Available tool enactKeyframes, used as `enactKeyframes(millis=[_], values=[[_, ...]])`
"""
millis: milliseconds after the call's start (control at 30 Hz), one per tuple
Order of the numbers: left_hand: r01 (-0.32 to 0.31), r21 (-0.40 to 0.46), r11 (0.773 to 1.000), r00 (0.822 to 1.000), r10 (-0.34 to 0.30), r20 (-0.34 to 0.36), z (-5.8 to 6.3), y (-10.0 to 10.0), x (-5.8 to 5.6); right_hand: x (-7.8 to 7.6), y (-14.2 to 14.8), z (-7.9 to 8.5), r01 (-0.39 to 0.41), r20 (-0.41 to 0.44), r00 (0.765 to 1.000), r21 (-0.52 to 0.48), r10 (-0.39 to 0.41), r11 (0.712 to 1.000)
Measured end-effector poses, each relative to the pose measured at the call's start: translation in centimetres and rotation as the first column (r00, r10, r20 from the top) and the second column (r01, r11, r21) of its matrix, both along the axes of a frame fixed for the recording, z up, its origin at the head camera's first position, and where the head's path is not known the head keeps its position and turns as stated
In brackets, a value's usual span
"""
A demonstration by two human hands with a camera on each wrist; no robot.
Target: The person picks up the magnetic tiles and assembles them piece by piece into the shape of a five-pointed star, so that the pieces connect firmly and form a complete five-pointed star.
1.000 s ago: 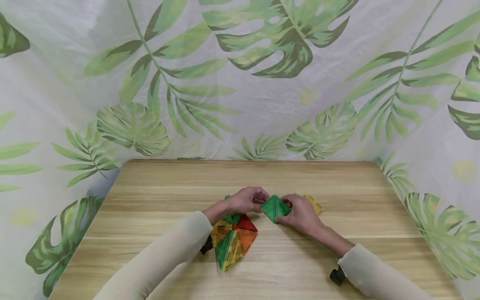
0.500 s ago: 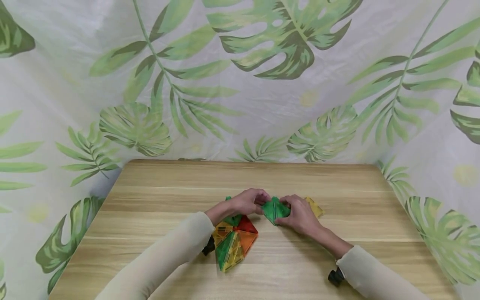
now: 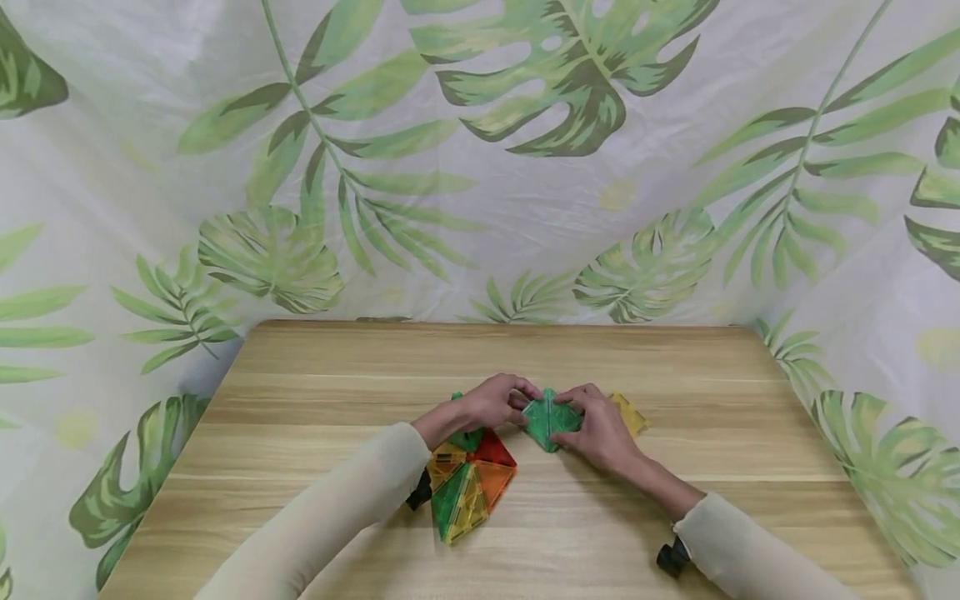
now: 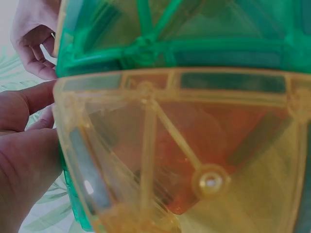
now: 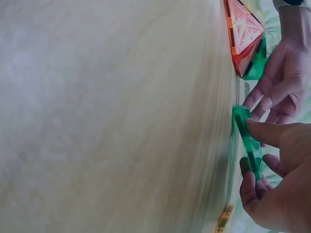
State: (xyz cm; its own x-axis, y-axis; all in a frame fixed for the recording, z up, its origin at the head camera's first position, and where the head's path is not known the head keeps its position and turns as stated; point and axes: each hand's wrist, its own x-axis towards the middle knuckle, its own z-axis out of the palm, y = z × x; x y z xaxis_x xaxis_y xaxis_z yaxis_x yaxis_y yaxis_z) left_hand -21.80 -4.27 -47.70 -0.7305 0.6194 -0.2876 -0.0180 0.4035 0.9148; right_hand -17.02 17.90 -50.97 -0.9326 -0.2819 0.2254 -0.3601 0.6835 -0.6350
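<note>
My right hand [image 3: 603, 429] pinches a pair of green triangular magnetic tiles [image 3: 542, 423], joined along a middle seam, with thumb and fingers at their right side. In the right wrist view these green tiles [image 5: 249, 141] appear nearly edge-on, just above the tabletop. My left hand [image 3: 491, 402] is at their left corner with loosely bent fingers; whether its fingertips touch the tiles is unclear. Below the left wrist stands a multicoloured cluster of magnetic tiles, with red [image 3: 492, 450], orange [image 3: 493, 479], yellow and green triangles. Its near side fills much of the left wrist view.
A yellow magnetic tile [image 3: 628, 414] lies on the wooden table [image 3: 637, 533], just beyond the right hand. Behind the table hangs a leaf-patterned cloth [image 3: 525, 217]. Each wrist carries a small black camera [image 3: 672, 557].
The green tiles have tilted slightly in the right hand, and their surface looks paler. Both hands stay in nearly the same place; the multicoloured cluster has not visibly moved.
</note>
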Motion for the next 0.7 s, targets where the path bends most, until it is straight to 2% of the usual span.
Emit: enactKeyframes(millis=[200,400,567,700], values=[[0.001,-0.072,0.997,0.998,-0.006,-0.070,-0.4,-0.1,-0.1,-0.4,0.3,-0.1,-0.008,0.160,0.987,-0.150,0.033,0.989],[-0.029,-0.051,0.998,0.994,0.023,-0.110,-0.2,-0.3,-0.1,-0.5,0.3,0.2,-0.001,0.287,0.954,-0.300,0.091,0.954],[-0.023,0.015,1.000,0.996,0.024,-0.089,0.1,-1.1,-0.4,-0.5,0.4,0.7,-0.008,0.344,0.923,-0.433,0.174,0.901],[0.017,0.069,0.997,0.999,-0.014,-0.042,0.4,-2.0,-0.7,-0.3,0.2,0.9,-0.011,0.348,0.915,-0.486,0.205,0.874]])
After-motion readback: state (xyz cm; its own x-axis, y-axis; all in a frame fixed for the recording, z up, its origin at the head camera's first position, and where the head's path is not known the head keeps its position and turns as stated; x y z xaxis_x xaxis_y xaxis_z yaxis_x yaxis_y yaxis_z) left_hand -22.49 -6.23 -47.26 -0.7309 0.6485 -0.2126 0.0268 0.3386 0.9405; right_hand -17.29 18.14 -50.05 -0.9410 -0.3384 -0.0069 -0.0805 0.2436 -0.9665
